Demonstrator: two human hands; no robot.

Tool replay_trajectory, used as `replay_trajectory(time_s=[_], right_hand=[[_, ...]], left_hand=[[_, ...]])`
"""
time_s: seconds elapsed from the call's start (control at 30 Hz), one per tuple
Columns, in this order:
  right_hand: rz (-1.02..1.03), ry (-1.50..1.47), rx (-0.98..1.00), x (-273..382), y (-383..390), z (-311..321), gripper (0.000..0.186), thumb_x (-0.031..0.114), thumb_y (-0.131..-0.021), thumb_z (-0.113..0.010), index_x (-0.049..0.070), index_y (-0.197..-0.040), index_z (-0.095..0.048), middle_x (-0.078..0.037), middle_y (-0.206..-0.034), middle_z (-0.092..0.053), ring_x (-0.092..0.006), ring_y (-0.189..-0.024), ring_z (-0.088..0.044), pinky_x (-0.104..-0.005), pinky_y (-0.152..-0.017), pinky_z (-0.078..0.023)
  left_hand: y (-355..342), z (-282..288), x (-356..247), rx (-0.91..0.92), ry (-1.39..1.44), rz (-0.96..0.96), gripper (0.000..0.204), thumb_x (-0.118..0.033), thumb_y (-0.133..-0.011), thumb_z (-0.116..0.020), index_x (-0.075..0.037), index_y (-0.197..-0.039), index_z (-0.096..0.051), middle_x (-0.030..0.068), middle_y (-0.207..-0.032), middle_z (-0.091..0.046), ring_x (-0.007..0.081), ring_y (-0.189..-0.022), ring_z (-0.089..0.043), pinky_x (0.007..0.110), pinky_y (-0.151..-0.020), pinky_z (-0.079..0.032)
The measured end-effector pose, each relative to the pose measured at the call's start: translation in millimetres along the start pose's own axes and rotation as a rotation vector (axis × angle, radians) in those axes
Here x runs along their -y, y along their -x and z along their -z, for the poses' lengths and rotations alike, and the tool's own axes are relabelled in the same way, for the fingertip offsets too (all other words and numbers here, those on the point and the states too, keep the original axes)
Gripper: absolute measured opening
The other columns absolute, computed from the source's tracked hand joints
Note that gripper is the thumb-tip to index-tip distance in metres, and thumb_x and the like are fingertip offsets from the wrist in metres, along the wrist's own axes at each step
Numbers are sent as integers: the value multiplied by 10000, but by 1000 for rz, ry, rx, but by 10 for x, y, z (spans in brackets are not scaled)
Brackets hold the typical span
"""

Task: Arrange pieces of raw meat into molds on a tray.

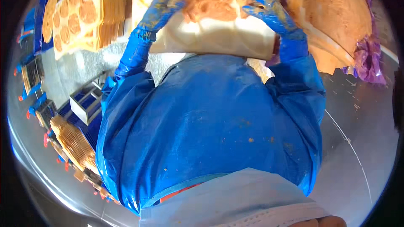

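Note:
A lump of pinkish-brown ground meat paste lies on a white board with faint round outlines. My left hand, in a smeared blue glove, is at the left edge of the paste, its fingers bent and slightly apart. At the paste's right side is my right hand, gloved in blue as well, with thumb and fingers curved and spread. Neither hand is wrapped around anything I can see. More paste reaches past the top of the picture.
To the left stands a stack of sheets topped with round flat patties. A large mass of paste fills the right side, edged by purple plastic film. Below left are a metal frame and another stack of sheets.

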State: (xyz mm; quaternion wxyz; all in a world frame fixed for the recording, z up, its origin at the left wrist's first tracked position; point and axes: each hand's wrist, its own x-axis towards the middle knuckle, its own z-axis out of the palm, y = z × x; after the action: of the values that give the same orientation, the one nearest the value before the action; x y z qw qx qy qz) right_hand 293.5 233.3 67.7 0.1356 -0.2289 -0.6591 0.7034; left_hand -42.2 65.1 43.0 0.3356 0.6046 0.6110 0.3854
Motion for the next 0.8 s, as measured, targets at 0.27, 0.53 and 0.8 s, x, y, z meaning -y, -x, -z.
replay_trajectory(time_s=[0.27,0.53,0.8], right_hand=[[245,1054,-384,-783,-329,-935,308,227,-849,-752,134,-1138,-700,-114,-1080,-723,-352,-1103,-653,-490,-925,-539],[36,655,-421,-569,36,-716,326,142,-929,-713,41,-1234,-656,-105,-1181,-727,-228,-1045,-726,-365,-964,-555],[-74,111,-520,-274,246,-326,335,173,-933,-681,100,-1260,-697,-43,-1201,-704,-180,-1018,-659,-326,-884,-536]], left_hand=[[537,-556,65,-36,-459,-203,319,-253,-944,-680,-153,-1246,-707,142,-1257,-681,352,-1181,-616,450,-1035,-485],[-221,-571,-77,-113,-394,-443,298,-319,-960,-688,-135,-1193,-719,156,-1071,-734,349,-991,-698,452,-857,-558],[-464,-854,298,180,-310,-343,409,-238,-852,-746,-80,-1217,-653,180,-1210,-646,388,-1126,-615,496,-964,-486]])
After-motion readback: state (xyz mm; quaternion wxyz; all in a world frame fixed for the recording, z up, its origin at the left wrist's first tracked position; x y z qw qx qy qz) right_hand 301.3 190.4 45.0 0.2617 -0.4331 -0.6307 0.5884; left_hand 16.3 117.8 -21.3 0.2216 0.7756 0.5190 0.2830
